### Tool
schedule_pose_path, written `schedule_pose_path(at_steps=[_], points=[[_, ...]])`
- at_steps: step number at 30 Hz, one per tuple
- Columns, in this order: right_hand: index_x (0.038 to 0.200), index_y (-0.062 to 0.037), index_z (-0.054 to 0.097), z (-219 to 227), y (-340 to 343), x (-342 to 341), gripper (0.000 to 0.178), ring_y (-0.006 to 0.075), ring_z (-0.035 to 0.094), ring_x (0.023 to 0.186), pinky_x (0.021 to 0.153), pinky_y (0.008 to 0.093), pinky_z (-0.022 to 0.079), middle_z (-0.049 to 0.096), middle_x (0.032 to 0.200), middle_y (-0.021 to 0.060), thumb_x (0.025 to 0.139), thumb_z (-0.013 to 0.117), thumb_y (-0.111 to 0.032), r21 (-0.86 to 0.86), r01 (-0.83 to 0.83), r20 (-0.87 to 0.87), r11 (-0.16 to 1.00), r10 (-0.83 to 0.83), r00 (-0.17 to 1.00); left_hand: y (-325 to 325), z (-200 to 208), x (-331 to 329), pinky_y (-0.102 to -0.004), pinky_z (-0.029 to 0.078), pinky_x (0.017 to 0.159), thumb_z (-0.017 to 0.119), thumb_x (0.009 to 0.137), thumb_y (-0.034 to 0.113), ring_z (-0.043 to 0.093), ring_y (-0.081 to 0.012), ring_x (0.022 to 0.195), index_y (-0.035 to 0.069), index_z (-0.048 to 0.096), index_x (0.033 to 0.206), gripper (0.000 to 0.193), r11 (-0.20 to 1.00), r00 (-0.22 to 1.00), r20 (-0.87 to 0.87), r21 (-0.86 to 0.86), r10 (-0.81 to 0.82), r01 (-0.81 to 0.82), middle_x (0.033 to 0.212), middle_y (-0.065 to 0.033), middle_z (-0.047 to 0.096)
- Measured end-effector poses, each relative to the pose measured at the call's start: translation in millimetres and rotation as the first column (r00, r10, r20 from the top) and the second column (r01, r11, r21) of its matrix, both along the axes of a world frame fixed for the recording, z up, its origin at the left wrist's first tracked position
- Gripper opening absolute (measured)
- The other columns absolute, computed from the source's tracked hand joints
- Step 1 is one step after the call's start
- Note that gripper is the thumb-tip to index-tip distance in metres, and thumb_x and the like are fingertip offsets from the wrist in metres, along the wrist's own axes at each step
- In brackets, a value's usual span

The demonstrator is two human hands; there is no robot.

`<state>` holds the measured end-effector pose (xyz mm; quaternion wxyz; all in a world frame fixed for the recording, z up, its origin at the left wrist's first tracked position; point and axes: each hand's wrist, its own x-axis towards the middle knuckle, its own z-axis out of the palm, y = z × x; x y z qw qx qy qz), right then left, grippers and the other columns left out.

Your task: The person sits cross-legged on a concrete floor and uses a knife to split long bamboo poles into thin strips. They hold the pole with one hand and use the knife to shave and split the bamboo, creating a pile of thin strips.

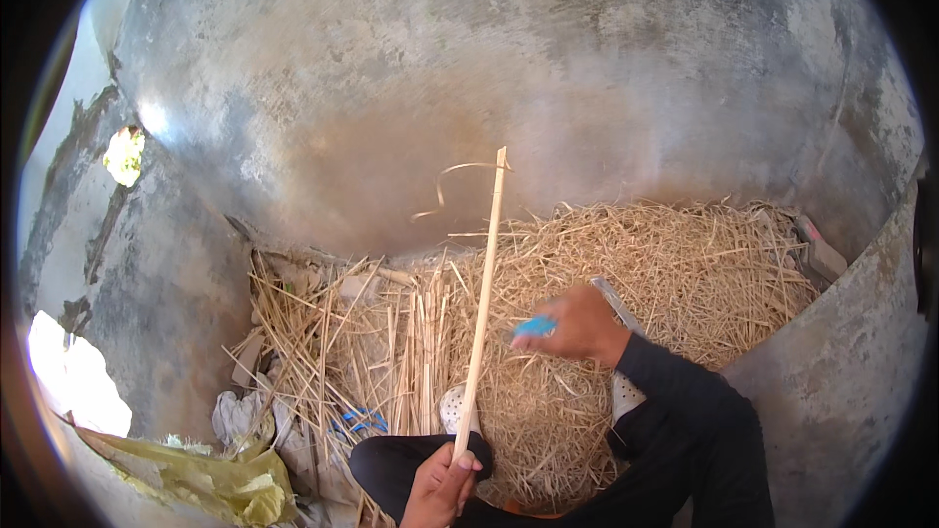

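My left hand (442, 489) is closed round the lower end of a long pale split stick (481, 323), which looks like bamboo or cane. The stick stands up, leaning slightly right at its top. From near that top a thin curled shaving (469, 166) hangs to the left. Right of the stick, my right hand (582, 323) is over the pile of shavings, blurred by motion. Something blue (535, 328) is at its fingers, too smeared to name. Beside that hand shows a narrow grey, blade-like piece (614, 301); whether the hand grips it I cannot tell.
A heap of straw-coloured shavings (675, 274) covers the floor at the right. Loose thin strips (421, 352) lie at the left, with blue cord (360, 422) and a yellowish plastic sheet (196, 474) nearby. A grey wall (469, 68) rises behind. My pale perforated shoe (453, 409) is beside the stick.
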<state>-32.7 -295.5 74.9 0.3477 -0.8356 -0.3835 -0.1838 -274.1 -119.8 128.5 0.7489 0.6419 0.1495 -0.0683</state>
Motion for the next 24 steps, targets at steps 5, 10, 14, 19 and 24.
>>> schedule_pose_path(at_steps=[5,10,14,19,24], points=[[0.047,-0.0135,0.052,-6,-1,10,0.076,0.0178,0.043,0.035,0.039,0.0360,0.036,0.042,0.040,0.0018,0.077,0.039,-0.083,-0.009,0.096,-0.006,0.995,-0.096,0.995,-21,3,-10,-0.0188,0.025,0.047,0.053,0.096,0.033,0.035,-0.0038,0.052,0.009,0.053,0.092,0.024,0.997,0.999,-0.045,-0.082,-0.008,0.005,0.062,0.0064,0.040],[0.049,-0.0099,0.053,-16,-38,70,0.080,0.0199,0.043,0.036,0.040,0.0369,0.036,0.041,0.041,0.0024,0.078,0.037,-0.082,-0.017,0.396,-0.050,0.918,-0.396,0.917,-31,16,-26,-0.0186,0.025,0.049,0.055,0.094,0.034,0.034,-0.0035,0.056,0.009,0.052,0.091,0.026,0.988,0.994,-0.084,-0.144,-0.074,0.061,0.065,0.0066,0.040],[0.061,-0.0090,0.066,-13,-67,99,0.079,0.0219,0.049,0.042,0.041,0.0394,0.037,0.046,0.044,0.0056,0.081,0.036,-0.079,0.002,0.583,-0.115,0.813,-0.578,0.807,-24,-36,-54,-0.0165,0.032,0.051,0.059,0.092,0.031,0.041,-0.0030,0.061,0.008,0.055,0.098,0.025,0.991,0.987,0.088,0.020,-0.136,0.134,0.073,0.0062,0.047],[0.069,-0.0067,0.069,-14,-101,113,0.078,0.0278,0.056,0.050,0.048,0.0424,0.041,0.056,0.053,0.0085,0.083,0.037,-0.076,-0.029,0.603,0.018,0.798,-0.602,0.798,-13,-41,-71,-0.0175,0.039,0.052,0.064,0.090,0.019,0.051,-0.0040,0.066,0.005,0.056,0.103,0.021,0.961,0.975,-0.127,-0.231,-0.183,0.150,0.078,0.0026,0.054],[0.073,-0.0026,0.067,-43,-150,141,0.076,0.0378,0.061,0.065,0.059,0.0458,0.046,0.060,0.065,0.0211,0.085,0.039,-0.072,-0.122,0.854,-0.215,0.505,-0.854,0.474,-13,-26,-75,-0.0176,0.035,0.051,0.060,0.093,0.025,0.047,-0.0026,0.064,0.006,0.055,0.101,0.020,0.965,0.953,-0.189,-0.163,-0.235,0.206,0.072,0.0045,0.050]])
